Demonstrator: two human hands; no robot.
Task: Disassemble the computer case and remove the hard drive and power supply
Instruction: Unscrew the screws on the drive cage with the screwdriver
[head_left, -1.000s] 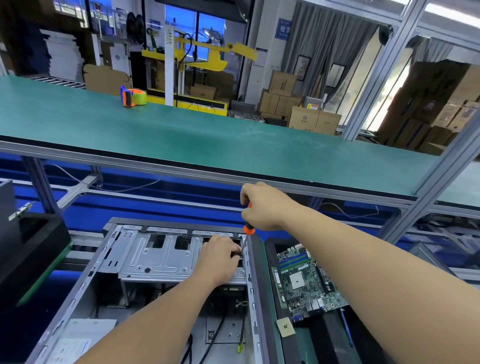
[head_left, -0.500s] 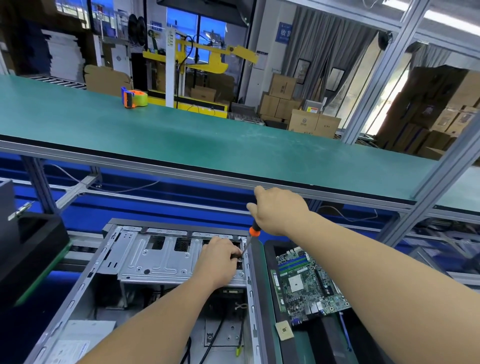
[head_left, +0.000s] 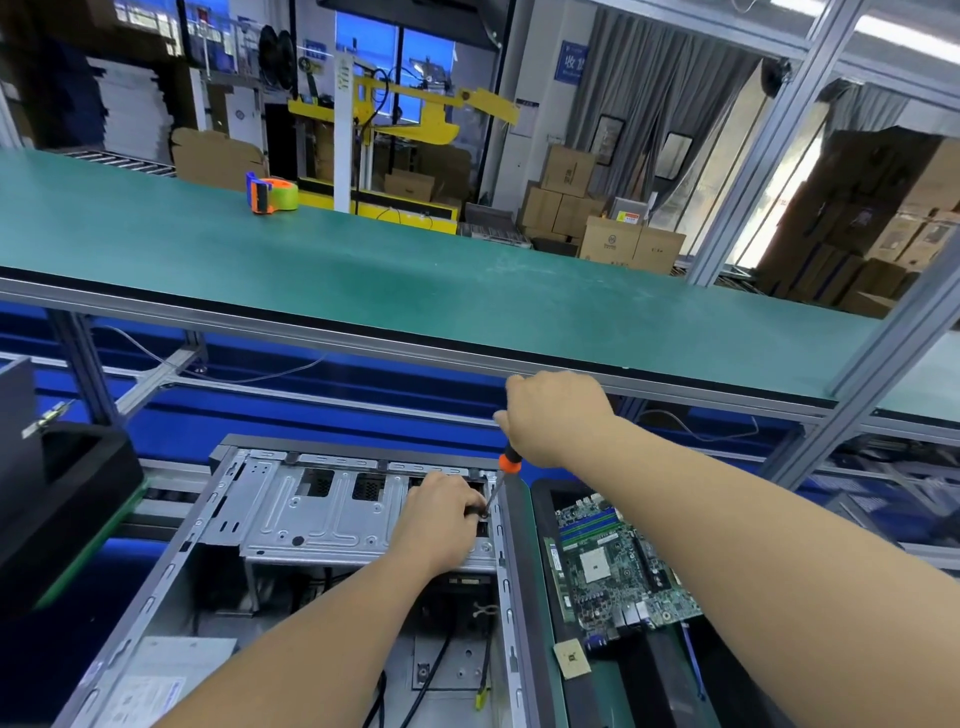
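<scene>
An open grey computer case (head_left: 156, 587) lies on its side below me. Across its far end sits a silver metal drive cage (head_left: 332, 514). My right hand (head_left: 558, 418) grips the orange-and-black handle of a screwdriver (head_left: 503, 475), whose shaft slants down-left to the cage's right edge. My left hand (head_left: 441, 517) rests on the cage there, its fingertips pinched around the screwdriver tip. The hard drive and power supply are not visible. Black cables (head_left: 436, 660) run along the case floor.
A green motherboard (head_left: 618, 566) lies in a black tray right of the case, a small chip (head_left: 571, 659) near it. A black box (head_left: 57, 499) stands at left. The green conveyor shelf (head_left: 415, 291) runs overhead in front, carrying a tape dispenser (head_left: 271, 193).
My right hand has shifted right and slightly down with the screwdriver, tilting the shaft more. My left hand stays at the tip on the cage.
</scene>
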